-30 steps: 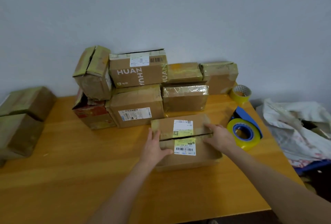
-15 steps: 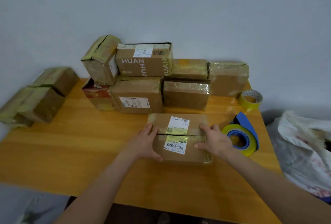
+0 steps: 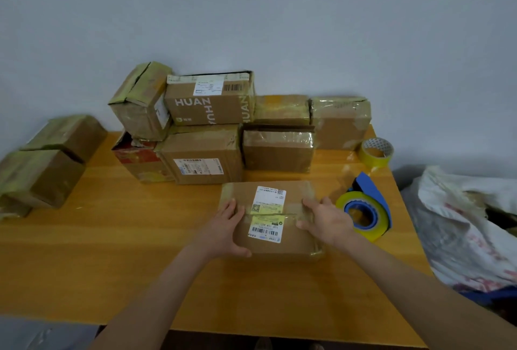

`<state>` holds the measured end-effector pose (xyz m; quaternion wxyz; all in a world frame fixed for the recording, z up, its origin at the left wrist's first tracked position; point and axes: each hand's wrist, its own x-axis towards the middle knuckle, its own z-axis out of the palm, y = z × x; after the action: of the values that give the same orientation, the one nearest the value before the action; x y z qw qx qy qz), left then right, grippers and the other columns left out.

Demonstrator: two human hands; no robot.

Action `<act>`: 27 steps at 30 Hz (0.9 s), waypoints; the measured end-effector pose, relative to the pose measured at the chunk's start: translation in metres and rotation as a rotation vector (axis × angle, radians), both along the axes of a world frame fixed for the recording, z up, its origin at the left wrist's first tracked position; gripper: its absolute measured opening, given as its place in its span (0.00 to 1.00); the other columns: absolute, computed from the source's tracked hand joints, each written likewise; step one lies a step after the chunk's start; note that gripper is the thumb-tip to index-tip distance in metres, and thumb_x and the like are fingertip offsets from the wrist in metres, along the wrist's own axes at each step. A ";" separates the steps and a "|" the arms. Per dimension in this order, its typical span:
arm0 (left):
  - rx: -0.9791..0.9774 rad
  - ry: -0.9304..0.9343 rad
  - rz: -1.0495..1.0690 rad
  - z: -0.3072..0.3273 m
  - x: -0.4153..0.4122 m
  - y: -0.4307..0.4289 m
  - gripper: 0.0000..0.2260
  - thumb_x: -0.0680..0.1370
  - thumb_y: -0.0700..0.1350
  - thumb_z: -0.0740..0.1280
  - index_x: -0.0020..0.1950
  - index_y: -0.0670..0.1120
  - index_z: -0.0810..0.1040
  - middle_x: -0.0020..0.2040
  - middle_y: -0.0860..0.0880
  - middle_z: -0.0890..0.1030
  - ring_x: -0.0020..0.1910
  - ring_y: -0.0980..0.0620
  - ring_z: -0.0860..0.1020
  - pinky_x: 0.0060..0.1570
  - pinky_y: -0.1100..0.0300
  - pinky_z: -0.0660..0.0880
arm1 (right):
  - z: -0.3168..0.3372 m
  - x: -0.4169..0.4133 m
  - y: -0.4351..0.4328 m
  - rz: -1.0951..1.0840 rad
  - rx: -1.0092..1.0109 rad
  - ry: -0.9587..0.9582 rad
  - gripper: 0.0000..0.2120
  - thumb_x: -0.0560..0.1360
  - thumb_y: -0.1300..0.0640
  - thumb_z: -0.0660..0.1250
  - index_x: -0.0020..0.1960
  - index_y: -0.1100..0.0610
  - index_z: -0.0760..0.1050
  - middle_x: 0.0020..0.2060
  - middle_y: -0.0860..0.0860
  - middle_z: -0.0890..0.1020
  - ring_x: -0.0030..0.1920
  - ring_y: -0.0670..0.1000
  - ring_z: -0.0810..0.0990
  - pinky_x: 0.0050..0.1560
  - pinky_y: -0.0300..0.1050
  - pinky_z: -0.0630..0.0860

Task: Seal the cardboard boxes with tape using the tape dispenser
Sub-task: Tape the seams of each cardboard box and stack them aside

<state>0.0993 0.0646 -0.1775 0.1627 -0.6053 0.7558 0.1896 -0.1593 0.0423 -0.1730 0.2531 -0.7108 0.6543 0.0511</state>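
Note:
A flat cardboard box with white and yellow shipping labels lies on the wooden table in front of me. Its two top flaps meet at a seam across the middle. My left hand rests on the box's left end, fingers straight on top and thumb along the near edge. My right hand presses on the right end, fingers reaching to the seam. A blue tape dispenser loaded with a yellowish roll stands on the table just right of my right hand, untouched.
Several taped cardboard boxes are stacked against the wall behind. Two more boxes sit at the table's left edge. A spare tape roll lies at the back right. A white crumpled bag lies beyond the table's right edge.
The near flap, slightly raised a second ago, now lies flat under my hands. Both hands have stayed on the box's ends while my view shifted.

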 end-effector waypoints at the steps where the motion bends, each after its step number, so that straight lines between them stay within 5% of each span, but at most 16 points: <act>1: 0.001 -0.010 -0.015 0.000 0.001 -0.001 0.53 0.68 0.69 0.68 0.79 0.49 0.39 0.78 0.48 0.34 0.77 0.51 0.37 0.74 0.50 0.55 | 0.000 -0.009 -0.002 -0.053 -0.038 -0.051 0.18 0.77 0.37 0.61 0.64 0.42 0.68 0.57 0.52 0.74 0.54 0.57 0.78 0.45 0.46 0.76; 4: 0.008 -0.023 -0.041 -0.003 0.000 -0.006 0.53 0.68 0.69 0.68 0.79 0.49 0.39 0.77 0.48 0.33 0.77 0.50 0.37 0.75 0.50 0.55 | 0.000 -0.050 -0.011 -0.331 -0.172 -0.054 0.25 0.77 0.39 0.63 0.68 0.52 0.68 0.63 0.56 0.72 0.61 0.58 0.73 0.52 0.51 0.75; 7: 0.012 -0.024 -0.046 -0.003 -0.001 -0.007 0.52 0.69 0.69 0.67 0.79 0.50 0.38 0.77 0.48 0.31 0.77 0.50 0.36 0.75 0.49 0.55 | -0.006 -0.091 -0.017 -0.516 -0.088 0.112 0.30 0.76 0.44 0.67 0.68 0.62 0.64 0.63 0.62 0.70 0.62 0.61 0.71 0.58 0.52 0.71; 10: 0.013 -0.034 -0.054 -0.002 0.000 -0.008 0.52 0.69 0.69 0.67 0.78 0.51 0.38 0.76 0.49 0.31 0.76 0.51 0.35 0.75 0.48 0.55 | -0.018 -0.110 -0.021 -0.628 0.049 0.015 0.18 0.76 0.47 0.69 0.46 0.63 0.71 0.38 0.58 0.77 0.37 0.55 0.76 0.31 0.45 0.69; 13: 0.010 -0.045 -0.064 -0.003 0.002 -0.008 0.52 0.68 0.70 0.67 0.78 0.52 0.37 0.76 0.50 0.30 0.77 0.51 0.36 0.74 0.49 0.59 | -0.031 -0.121 -0.023 -0.714 0.075 -0.110 0.17 0.76 0.53 0.70 0.35 0.61 0.69 0.27 0.56 0.70 0.26 0.53 0.69 0.26 0.45 0.62; 24: 0.023 -0.035 -0.076 -0.003 0.005 -0.006 0.51 0.69 0.68 0.67 0.79 0.53 0.39 0.77 0.50 0.32 0.77 0.50 0.38 0.74 0.50 0.57 | -0.011 -0.102 -0.023 -0.769 0.086 -0.451 0.11 0.71 0.63 0.74 0.42 0.64 0.71 0.29 0.54 0.68 0.26 0.51 0.66 0.23 0.42 0.62; 27: -0.010 -0.034 -0.106 -0.004 0.005 -0.007 0.50 0.69 0.69 0.67 0.79 0.53 0.39 0.77 0.49 0.33 0.77 0.50 0.37 0.75 0.49 0.45 | 0.001 -0.096 -0.021 -0.810 0.161 -0.637 0.12 0.72 0.58 0.73 0.47 0.60 0.71 0.34 0.54 0.72 0.31 0.51 0.70 0.28 0.42 0.66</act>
<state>0.1044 0.0576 -0.1815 0.1823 -0.5685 0.7848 0.1664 -0.2554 0.0212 -0.1716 0.4930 -0.3591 0.7614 -0.2197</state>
